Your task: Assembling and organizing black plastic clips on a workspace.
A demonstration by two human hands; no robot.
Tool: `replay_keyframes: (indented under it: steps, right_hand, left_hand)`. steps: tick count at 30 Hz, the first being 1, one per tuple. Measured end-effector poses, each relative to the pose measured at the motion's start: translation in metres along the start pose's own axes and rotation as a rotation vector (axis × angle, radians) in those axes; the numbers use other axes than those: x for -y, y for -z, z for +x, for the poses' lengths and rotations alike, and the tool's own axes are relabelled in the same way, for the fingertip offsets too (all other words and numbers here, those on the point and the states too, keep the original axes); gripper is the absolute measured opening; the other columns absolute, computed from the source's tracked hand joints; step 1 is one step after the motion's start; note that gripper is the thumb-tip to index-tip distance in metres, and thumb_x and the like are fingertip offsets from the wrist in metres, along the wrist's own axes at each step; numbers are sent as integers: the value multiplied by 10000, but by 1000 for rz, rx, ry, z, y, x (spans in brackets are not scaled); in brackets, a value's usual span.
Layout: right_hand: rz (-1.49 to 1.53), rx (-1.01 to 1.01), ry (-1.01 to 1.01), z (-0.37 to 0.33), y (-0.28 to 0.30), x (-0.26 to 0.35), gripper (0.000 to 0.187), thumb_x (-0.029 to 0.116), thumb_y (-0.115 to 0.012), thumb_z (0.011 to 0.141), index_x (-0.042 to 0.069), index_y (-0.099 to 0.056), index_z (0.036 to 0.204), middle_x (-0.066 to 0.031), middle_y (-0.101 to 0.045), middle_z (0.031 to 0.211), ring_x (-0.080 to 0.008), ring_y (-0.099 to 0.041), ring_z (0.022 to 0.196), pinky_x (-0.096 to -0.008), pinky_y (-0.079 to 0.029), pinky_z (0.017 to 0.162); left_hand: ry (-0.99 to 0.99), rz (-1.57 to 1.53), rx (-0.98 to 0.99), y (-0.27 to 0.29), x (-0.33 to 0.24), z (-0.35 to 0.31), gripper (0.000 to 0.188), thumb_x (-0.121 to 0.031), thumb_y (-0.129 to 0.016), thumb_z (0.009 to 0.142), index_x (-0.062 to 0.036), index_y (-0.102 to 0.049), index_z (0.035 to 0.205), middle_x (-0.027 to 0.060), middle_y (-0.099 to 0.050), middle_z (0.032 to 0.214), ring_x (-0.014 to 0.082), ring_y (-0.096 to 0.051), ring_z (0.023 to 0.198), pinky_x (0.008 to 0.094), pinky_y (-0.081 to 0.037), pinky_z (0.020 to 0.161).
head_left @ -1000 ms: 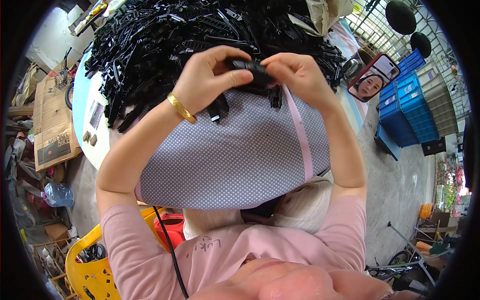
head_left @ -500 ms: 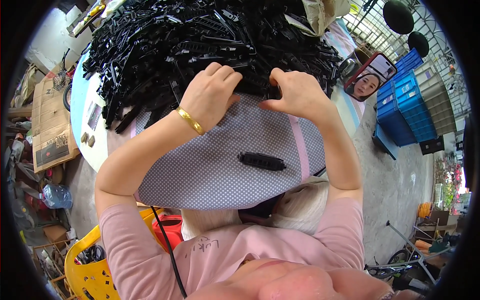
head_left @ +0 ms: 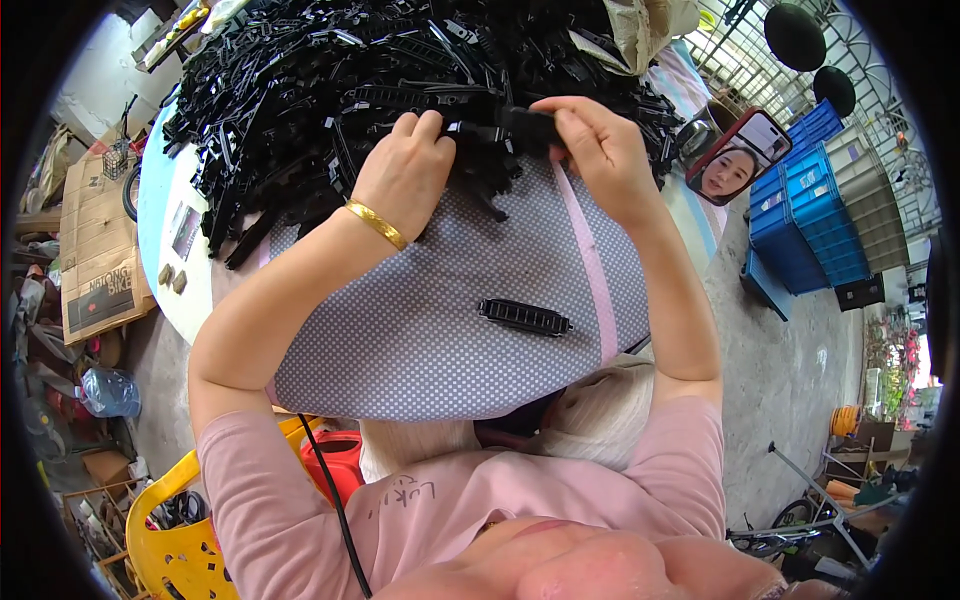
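Note:
A large heap of black plastic parts (head_left: 300, 90) covers the far half of the table. At its near edge my right hand (head_left: 605, 150) pinches a dark black plastic part (head_left: 530, 125) between thumb and fingers. My left hand (head_left: 405, 170), with a gold bangle on its wrist, is closed at the heap a little to the left; its fingertips are hidden, and I cannot make out what they hold. A single ribbed, elongated black part (head_left: 524, 317) lies apart on the grey dotted cloth (head_left: 400, 330), nearer to me.
A phone (head_left: 738, 155) showing a person on its screen stands at the table's right edge. Blue crates (head_left: 810, 215) are stacked beyond it. Cardboard (head_left: 100, 250) leans at the left, and a yellow chair (head_left: 170, 530) stands at lower left. A black cable (head_left: 335, 500) hangs before me.
My right hand has moved up and slightly right, with a black plastic part now showing in its pinch. My left hand has shifted slightly left. Some black parts now lie further over the cloth.

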State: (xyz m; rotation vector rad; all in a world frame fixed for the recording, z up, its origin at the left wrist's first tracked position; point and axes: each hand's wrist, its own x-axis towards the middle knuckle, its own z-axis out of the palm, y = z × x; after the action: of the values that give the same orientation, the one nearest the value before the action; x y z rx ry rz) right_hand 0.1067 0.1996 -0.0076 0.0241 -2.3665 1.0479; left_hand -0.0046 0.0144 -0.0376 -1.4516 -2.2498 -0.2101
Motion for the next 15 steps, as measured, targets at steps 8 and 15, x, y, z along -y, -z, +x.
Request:
replay_keyframes:
  steps: [8, 15]
  right_hand:
    - [270, 547, -9, -5, -11, 2, 217, 153, -548, 884, 18, -631, 1032, -48, -644, 804, -80, -602, 662, -197, -472, 562]
    - [648, 91, -162, 0, -3, 2, 327, 262, -460, 946, 8, -592, 1104, -47, -623, 794, -55, -549, 620, -180, -450, 538]
  left_hand:
    - [199, -797, -268, 29, 9, 10, 207, -83, -642, 779, -55, -622, 983, 75, -621, 850, 171, -605, 727, 254, -476, 646]
    - [497, -1670, -39, 30, 7, 14, 205, -95, -491, 915, 5, -554, 1082, 68, -608, 957, 138, -614, 797, 261, -538, 732]
